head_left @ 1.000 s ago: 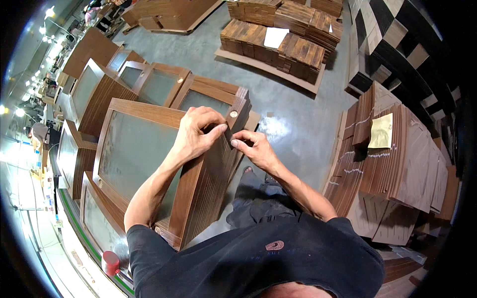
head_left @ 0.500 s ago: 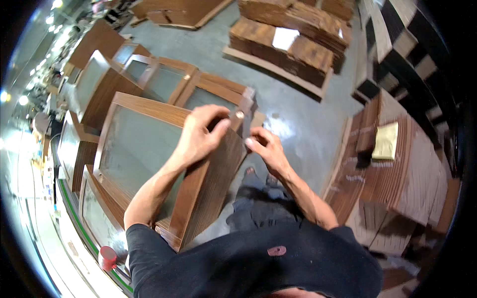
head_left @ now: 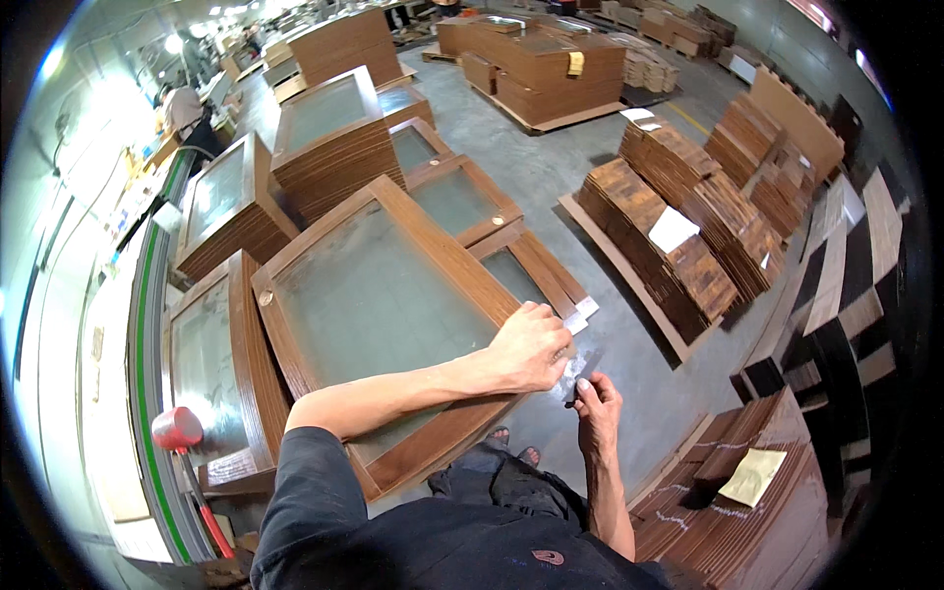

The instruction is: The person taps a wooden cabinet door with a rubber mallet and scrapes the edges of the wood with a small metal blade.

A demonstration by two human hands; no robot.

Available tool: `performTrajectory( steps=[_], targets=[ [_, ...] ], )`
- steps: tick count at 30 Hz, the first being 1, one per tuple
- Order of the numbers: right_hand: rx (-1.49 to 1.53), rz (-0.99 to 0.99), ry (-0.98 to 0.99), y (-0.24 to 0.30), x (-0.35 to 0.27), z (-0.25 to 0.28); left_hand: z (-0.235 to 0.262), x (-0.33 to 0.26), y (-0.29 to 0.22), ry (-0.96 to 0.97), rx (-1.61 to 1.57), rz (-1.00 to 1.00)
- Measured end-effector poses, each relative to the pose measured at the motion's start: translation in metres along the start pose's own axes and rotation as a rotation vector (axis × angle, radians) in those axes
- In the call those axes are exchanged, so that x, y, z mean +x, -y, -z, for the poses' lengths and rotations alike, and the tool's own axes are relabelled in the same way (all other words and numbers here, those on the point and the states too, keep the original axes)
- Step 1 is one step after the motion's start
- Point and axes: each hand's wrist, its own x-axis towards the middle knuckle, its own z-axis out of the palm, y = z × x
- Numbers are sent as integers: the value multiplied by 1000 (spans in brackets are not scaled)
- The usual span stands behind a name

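Two hands, one glazed frame

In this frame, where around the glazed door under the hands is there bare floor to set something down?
Bare grey concrete floor runs between the brown wooden glass-panelled door frame under the left hand and the pallet of stacked brown wood strips. Beyond the right hand more floor shows. To the left, stacked glazed frames crowd together.

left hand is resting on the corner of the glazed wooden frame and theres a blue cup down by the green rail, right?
Not quite: the cup by the green rail is red, not blue, as the head view shows. The left hand does rest on the corner of the glazed wooden frame.
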Motion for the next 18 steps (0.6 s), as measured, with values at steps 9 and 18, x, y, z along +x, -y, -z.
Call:
performTrajectory(
  steps=[9, 18],
  targets=[
    [28, 1, 0, 1, 9, 4, -5, 0, 3, 31, 41, 26],
    [-34, 43, -71, 2, 13, 8, -10, 0, 2, 72, 59, 22]
  ],
)
